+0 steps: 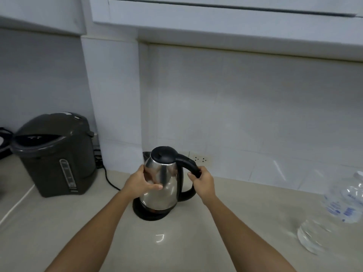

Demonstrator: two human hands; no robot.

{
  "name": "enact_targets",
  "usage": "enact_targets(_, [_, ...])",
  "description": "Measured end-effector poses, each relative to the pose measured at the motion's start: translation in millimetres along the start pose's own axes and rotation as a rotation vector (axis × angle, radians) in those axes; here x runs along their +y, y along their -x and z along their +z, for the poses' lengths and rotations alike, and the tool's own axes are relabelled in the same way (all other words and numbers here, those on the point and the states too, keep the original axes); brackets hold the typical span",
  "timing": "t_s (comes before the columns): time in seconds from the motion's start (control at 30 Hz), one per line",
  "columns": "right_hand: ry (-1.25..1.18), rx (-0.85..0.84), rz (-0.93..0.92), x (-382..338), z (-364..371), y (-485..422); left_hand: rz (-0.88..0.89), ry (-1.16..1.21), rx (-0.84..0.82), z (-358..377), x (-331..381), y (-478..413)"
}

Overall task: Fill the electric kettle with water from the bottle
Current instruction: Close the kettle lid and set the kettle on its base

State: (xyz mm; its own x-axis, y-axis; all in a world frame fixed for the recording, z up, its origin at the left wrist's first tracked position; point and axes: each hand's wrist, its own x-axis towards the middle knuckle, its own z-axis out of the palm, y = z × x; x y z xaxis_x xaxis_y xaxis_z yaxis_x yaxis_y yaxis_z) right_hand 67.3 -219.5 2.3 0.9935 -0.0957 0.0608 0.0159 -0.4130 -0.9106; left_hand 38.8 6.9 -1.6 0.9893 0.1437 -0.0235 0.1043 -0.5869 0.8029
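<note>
A steel electric kettle (163, 179) with a black lid and black handle stands on its round black base (149, 213) in the middle of the counter, lid closed. My left hand (140, 182) clasps the kettle's left side. My right hand (203, 181) is wrapped around the upper part of the handle. A clear plastic water bottle (343, 205) with a blue-printed label stands at the right edge of the counter, blurred, apart from both hands.
A dark grey thermo pot (57, 154) stands at the left, its black cord (110, 181) trailing on the beige counter (176, 248). A wall socket (199, 159) sits behind the kettle. A clear glass-like object (312, 238) lies blurred at the right front.
</note>
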Motion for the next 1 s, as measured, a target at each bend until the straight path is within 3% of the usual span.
enact_targets(0.53, [0.002,-0.05,0.042,3,34,1,-0.033,0.088,-0.018,-4,-35,-1])
enact_targets(0.8, [0.095,-0.072,-0.087,6,33,17,-0.007,0.156,-0.067,-5,-39,9])
enact_targets(1.0, [0.14,-0.122,-0.071,6,25,8,-0.052,0.169,-0.084,-3,-32,7])
